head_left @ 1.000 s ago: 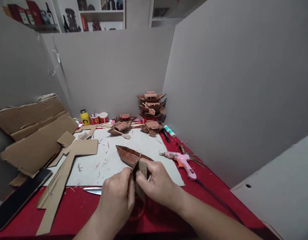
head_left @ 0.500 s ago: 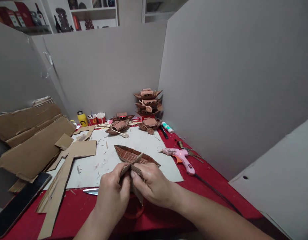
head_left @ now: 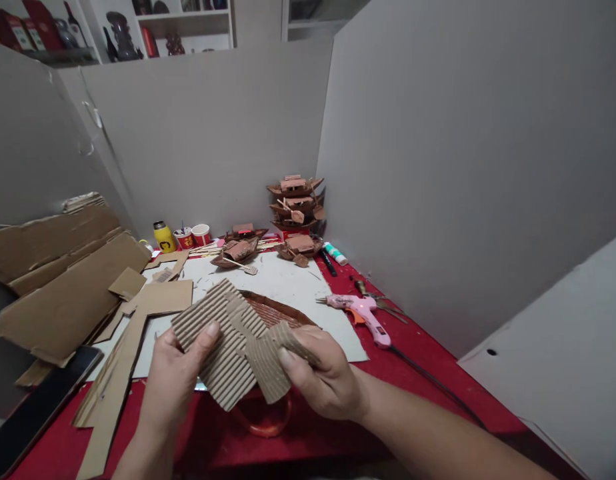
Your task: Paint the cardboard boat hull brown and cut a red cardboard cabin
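Corrugated cardboard (head_left: pixel 215 363), tan with its ridges bared, is held up at the lower center of the frame, tilted so that one corner points up. The left hand (head_left: pixel 175 377) pinches its left side, thumb on the ridged face and fingers behind. The right hand (head_left: pixel 325 377) pinches a smaller, curled flap (head_left: pixel 272 367) between thumb and fingers; the flap overlaps the cardboard's right side, and whether the two are joined is hard to tell. The hands are apart from each other.

Behind the cardboard, partly hidden by it, a brown model boat hull (head_left: pixel 288 312) rests on a white sheet (head_left: pixel 315 290) spread over the red tabletop (head_left: pixel 338 447). Below the cardboard is an orange-red ring shape (head_left: pixel 265 429), partly covered.

Right of the sheet lies a pink glue gun (head_left: pixel 363 312), nozzle pointing left, its dark cable (head_left: pixel 438 387) running to the lower right. On the left are large brown cardboard sheets (head_left: pixel 73 287), long cardboard strips (head_left: pixel 115 393) and a black phone (head_left: pixel 43 410).

At the far edge, finished-looking model boats (head_left: pixel 295 203) are stacked in the center, with a yellow bottle (head_left: pixel 164 238) and two red-and-white cups (head_left: pixel 201 235) to their left.
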Available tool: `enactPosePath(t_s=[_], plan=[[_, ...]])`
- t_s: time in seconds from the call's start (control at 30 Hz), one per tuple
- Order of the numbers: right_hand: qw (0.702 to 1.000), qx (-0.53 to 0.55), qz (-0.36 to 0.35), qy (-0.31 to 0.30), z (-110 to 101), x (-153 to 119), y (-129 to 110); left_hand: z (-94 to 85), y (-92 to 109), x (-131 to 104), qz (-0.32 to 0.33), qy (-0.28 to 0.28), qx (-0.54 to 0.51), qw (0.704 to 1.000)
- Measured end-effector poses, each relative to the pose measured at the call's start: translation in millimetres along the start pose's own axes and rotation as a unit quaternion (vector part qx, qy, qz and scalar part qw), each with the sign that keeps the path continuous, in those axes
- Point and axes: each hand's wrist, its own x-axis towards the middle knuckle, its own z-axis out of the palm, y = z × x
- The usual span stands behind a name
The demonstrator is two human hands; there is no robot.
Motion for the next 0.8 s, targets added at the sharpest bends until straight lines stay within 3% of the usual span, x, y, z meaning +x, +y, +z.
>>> enactPosePath(t_s=[0.13, 0.23, 0.3, 0.43, 0.5, 0.57, 0.63, 0.7, 0.77, 0.8], plan=[[0.998, -0.019, 0.001, 0.053, 2.6, -0.1, 2.1, 21.9, -1.9, -15.3, 0.009, -0.036, -0.006, 0.999], [0.997, -0.029, 0.0, 0.068, 5.4, -1.2, 2.5, 28.2, -4.2, -21.2, 0.004, -0.017, -0.011, 1.0], [0.994, -0.043, 0.01, 0.099, 5.7, -4.6, 2.6, 21.0, -5.9, -17.5, 0.02, 0.013, -0.008, 1.0], [0.974, -0.043, 0.087, 0.205, -0.6, -15.0, 2.5, -11.0, -5.7, 2.8, 0.023, 0.117, 0.005, 0.993], [0.957, -0.019, 0.119, 0.263, -2.0, -18.6, 1.6, -26.8, -3.1, 11.8, 0.022, 0.181, -0.054, 0.982], [0.947, 0.007, 0.132, 0.293, 2.9, -19.8, -0.6, -38.6, 1.1, 16.0, 0.025, 0.19, -0.12, 0.974], [0.963, 0.052, 0.125, 0.234, 14.6, -19.5, -4.6, -46.1, 6.6, 15.4, 0.031, 0.176, -0.15, 0.972], [0.99, 0.103, 0.088, 0.049, 28.6, -18.5, -9.7, -50.1, 13.0, 12.0, 0.045, 0.165, -0.155, 0.973], [0.979, 0.111, 0.042, -0.164, 38.2, -16.5, -14.9, -51.4, 19.6, 7.7, 0.056, 0.152, -0.154, 0.975], [0.97, 0.094, 0.033, -0.223, 39.6, -15.0, -17.2, -51.2, 22.5, 5.6, 0.056, 0.142, -0.15, 0.977]])
